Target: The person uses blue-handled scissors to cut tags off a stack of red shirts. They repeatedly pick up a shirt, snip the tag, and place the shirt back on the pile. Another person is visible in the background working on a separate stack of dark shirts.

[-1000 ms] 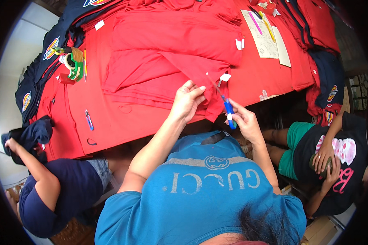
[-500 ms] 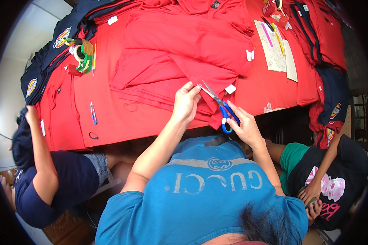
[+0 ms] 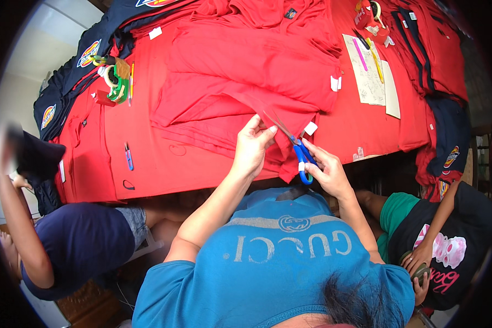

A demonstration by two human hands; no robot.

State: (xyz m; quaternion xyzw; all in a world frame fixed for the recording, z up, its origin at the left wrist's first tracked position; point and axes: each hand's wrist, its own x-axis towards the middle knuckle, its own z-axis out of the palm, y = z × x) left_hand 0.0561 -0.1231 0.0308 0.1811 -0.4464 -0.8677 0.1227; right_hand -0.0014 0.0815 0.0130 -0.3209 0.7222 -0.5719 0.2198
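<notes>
Blue-handled scissors (image 3: 304, 158) sit in my right hand (image 3: 329, 170), fingers closed around the handles. Their blades point up and to the left, slightly apart, over the red garment (image 3: 246, 82) spread in front of me. My left hand (image 3: 252, 146) is at the garment's near part, just left of the blades, thumb and fingers pinched together. Whatever lies between those fingertips is too small to make out. A white tag (image 3: 310, 128) shows on the red cloth just right of the scissors.
Red cloth covers the table (image 3: 147, 175), with small blue snips (image 3: 128, 157) and a tape dispenser (image 3: 116, 82) on the left. Papers with pens (image 3: 369, 82) lie to the right. Co-workers sit either side; the left one lifts a dark garment (image 3: 35, 158).
The scissors have turned a little and their blades stand slightly more upright. My left fingers have shifted slightly down from the blade tips. The left co-worker has raised the dark garment.
</notes>
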